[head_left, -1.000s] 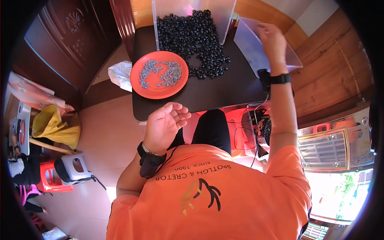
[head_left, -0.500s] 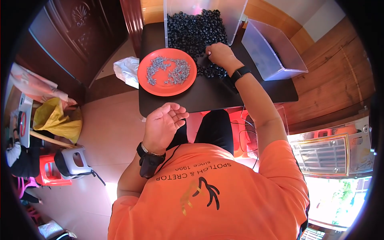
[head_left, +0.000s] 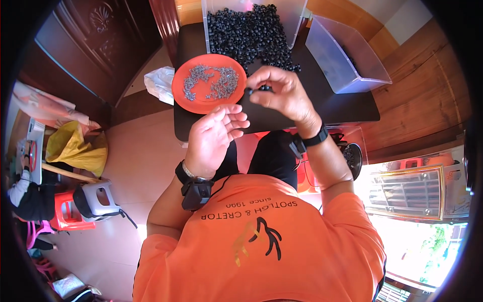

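Observation:
Between the thumb and forefinger of my right hand (head_left: pixel 287 95) is a small black ring-shaped piece (head_left: pixel 250 91), with more dark pieces (head_left: pixel 265 87) against the palm. This hand is above the table, close to the right rim of an orange plate (head_left: pixel 187 104). Small silvery-grey parts (head_left: pixel 226 83) are spread over the plate. My left hand (head_left: pixel 214 135) is held near the table's front edge, palm turned up and fingers apart, with nothing visible in it. Farther back, a heap of black ring-shaped pieces (head_left: pixel 246 35) spills from a tipped clear bin (head_left: pixel 297 22) onto the table.
At the table's right stands a translucent bin (head_left: pixel 342 83) with some dark pieces inside. A crumpled white bag (head_left: pixel 160 85) sits beyond the plate's left side. On the floor at left are a yellow sack (head_left: pixel 75 151) and stools (head_left: pixel 98 201). Another person's arm (head_left: pixel 22 183) shows at the far left.
My right hand has come back from the black heap toward me, now with black pieces in its fingers. My left hand has risen slightly toward the plate and to the right.

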`<state>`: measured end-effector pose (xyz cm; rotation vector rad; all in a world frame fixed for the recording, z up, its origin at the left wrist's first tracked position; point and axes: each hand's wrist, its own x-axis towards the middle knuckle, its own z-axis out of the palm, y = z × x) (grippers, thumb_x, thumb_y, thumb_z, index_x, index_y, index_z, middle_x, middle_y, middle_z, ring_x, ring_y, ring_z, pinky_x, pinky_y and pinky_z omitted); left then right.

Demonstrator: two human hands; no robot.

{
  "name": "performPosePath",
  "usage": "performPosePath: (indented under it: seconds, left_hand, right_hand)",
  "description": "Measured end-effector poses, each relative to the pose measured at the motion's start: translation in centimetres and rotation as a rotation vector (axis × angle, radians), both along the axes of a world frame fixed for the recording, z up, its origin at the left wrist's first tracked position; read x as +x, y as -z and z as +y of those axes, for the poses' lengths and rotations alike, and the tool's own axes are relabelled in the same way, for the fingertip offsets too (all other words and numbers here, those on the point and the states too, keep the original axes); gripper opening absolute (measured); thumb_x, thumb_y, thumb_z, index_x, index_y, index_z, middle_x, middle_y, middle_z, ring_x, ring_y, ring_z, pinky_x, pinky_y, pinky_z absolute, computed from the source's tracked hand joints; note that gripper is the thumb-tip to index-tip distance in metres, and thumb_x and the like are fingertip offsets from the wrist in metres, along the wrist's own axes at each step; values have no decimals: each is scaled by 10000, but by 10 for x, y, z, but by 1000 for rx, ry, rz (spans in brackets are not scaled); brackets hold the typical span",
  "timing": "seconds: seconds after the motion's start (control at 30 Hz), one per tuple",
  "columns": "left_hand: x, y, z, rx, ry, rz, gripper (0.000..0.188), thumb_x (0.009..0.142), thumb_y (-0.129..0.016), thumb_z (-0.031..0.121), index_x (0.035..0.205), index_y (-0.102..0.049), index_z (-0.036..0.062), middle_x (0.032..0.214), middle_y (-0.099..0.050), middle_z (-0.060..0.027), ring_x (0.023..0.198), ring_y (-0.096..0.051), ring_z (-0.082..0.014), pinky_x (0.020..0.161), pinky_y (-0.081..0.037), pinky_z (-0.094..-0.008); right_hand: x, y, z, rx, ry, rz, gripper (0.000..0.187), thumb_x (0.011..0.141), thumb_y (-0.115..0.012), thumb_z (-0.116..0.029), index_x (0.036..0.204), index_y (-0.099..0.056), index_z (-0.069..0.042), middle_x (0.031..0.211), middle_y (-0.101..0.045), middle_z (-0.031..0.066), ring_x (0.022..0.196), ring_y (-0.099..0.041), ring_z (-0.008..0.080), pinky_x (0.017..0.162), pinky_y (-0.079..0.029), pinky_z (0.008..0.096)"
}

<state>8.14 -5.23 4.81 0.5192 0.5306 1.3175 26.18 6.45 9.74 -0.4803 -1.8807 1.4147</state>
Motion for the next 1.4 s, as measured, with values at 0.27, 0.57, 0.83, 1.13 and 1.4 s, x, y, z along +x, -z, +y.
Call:
performPosePath:
  seconds: [0.27,0.57,0.83,1.13,1.4]
  left_hand:
    - [12,11,2,-8,10,-30,221,949,-461,249,1041,-551,70,1038,-591,-40,981,-562,-163,840,-426,-319]
    - [13,10,-2,-32,9,20,197,950,-470,235,1046,-563,90,1043,-588,-15,984,-550,-143,852,-415,-319]
    - [11,22,-1,-62,6,6,212,948,-469,236,1067,-566,91,1073,-600,-33,993,-549,-145,866,-408,-329]
    - [0,37,-6,0,22,-145,270,935,-474,227,1130,-563,63,1081,-600,-49,1046,-553,-180,906,-400,-355]
    - [-9,39,-12,-11,-8,-202,243,956,-462,209,1085,-585,44,1044,-604,-57,1043,-571,-193,927,-413,-382]
  right_hand:
    - [-5,26,-34,484,129,-29,259,683,-763,4,922,-687,-62,901,-672,37,896,-621,196,847,-481,327]
    - [-5,32,-39,485,147,-25,267,674,-744,-4,931,-694,-59,888,-666,43,885,-614,211,831,-482,337]
    - [-9,39,-44,560,194,-61,270,682,-721,1,944,-708,-60,879,-661,60,861,-609,228,787,-499,341]
    - [-19,36,-49,550,168,-132,314,679,-716,11,985,-698,-55,914,-664,59,884,-609,240,777,-516,355]
    - [-35,42,-58,434,180,-103,226,713,-727,3,925,-663,-43,938,-657,48,904,-611,226,795,-509,341]
